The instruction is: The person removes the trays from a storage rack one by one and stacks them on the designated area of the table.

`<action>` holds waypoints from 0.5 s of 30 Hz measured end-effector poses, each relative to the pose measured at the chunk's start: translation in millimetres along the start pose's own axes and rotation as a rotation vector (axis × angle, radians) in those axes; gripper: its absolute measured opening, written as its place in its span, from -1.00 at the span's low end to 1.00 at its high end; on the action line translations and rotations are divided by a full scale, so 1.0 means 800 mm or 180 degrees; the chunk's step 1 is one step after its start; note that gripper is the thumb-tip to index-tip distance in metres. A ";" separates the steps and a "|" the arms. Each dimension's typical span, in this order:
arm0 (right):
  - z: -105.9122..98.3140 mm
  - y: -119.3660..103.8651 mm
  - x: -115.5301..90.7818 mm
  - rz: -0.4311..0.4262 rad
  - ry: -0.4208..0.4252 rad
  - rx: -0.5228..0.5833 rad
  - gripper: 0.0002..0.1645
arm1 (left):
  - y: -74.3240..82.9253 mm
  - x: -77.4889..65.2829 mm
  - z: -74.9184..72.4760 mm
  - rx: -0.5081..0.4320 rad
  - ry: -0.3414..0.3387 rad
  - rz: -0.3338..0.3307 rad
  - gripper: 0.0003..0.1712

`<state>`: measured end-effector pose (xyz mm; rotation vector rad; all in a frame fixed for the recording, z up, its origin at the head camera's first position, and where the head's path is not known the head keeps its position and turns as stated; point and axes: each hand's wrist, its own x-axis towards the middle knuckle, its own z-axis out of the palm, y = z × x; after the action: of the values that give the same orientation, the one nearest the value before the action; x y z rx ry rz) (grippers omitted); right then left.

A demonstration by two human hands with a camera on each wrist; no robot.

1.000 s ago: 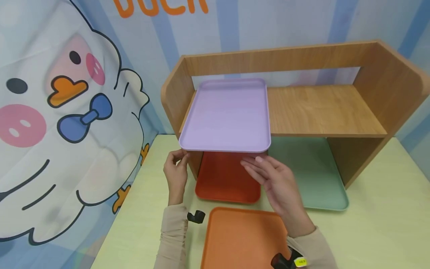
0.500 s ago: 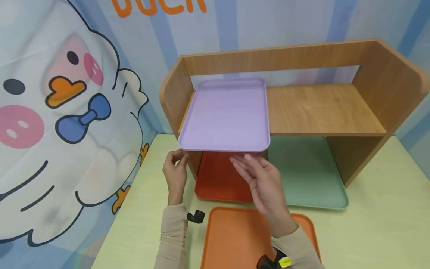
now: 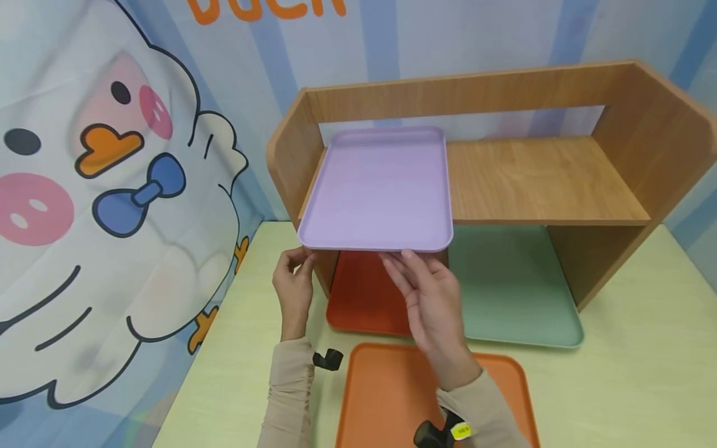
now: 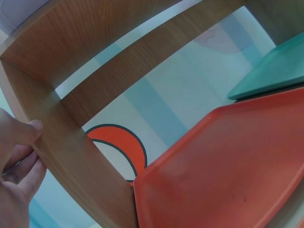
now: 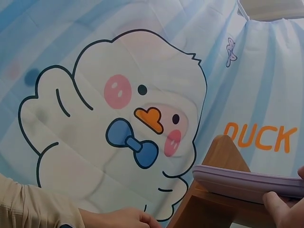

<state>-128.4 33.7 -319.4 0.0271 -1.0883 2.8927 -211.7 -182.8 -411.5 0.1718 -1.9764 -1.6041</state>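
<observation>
since a second ago the right grip (image 3: 431, 298) has moved leftward along the front of the rack (image 3: 549, 180), from below the right front corner of the purple tray (image 3: 375, 193) to nearer the middle of its front edge; the left grip (image 3: 294, 289) and the tray look to be where they were.

the purple tray lies on the left half of the rack's upper board, its front edge jutting out past the board. its long axis seems to run from the rack's back to its front, though the slant of the view makes that hard to judge. from the right grip the tray lies up and toward the rack's back. the right grip is the nearer one to that front edge: its fingers are nearly straight, tips under the edge, the thumb touching it, not closed round it. the left grip pinches the front of the rack's left panel (image 4: 71, 156), just below the tray's left front corner, and holds no tray.

under the rack's board sit the red tray (image 3: 366, 292) at left and the green tray (image 3: 515, 286) at right. before the rack, on the desk (image 3: 633, 373), is the orange tray (image 3: 386, 392).
</observation>
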 end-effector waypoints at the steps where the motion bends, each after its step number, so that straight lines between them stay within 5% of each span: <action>1: 0.002 0.001 0.001 -0.0003 0.0016 0.0016 -0.65 | 0.000 0.000 0.000 0.0001 -0.0002 0.0005 -0.78; 15: 0.020 0.019 0.008 -0.0099 0.0274 0.0252 -0.79 | 0.001 -0.001 0.002 -0.0038 0.0008 -0.0063 -0.79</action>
<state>-135.5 12.3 -316.9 -0.0758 -0.9506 2.8783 -211.9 -180.9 -411.2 0.1894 -1.9686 -1.6269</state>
